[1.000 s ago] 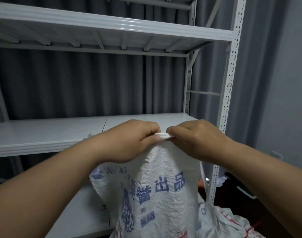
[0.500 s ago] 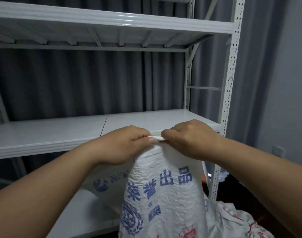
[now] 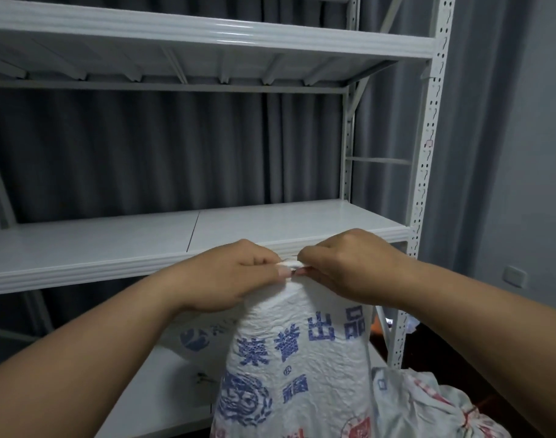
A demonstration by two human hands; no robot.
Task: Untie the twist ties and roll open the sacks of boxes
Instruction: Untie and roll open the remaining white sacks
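A white woven sack [image 3: 295,358] with blue printed characters stands upright in front of me, its gathered neck [image 3: 290,264] at the top. My left hand [image 3: 235,273] grips the neck from the left with curled fingers. My right hand [image 3: 349,263] pinches the same bunched top from the right, fingertips almost meeting the left hand's. Whether a twist tie sits in the bunch is hidden by my fingers. A second sack [image 3: 428,403], white with red print and a red tie [image 3: 467,417] at its neck, lies low at the right.
A white metal shelving rack stands behind the sack, with a middle shelf [image 3: 144,248], an upper shelf [image 3: 207,30], a lower shelf [image 3: 163,393] and a perforated upright [image 3: 426,184]. Grey curtains hang behind it. A grey wall with a socket [image 3: 514,275] is at the right.
The sack top and both hands have shifted slightly right and down in view as my head moved. Both hands keep hold of the bunched neck.
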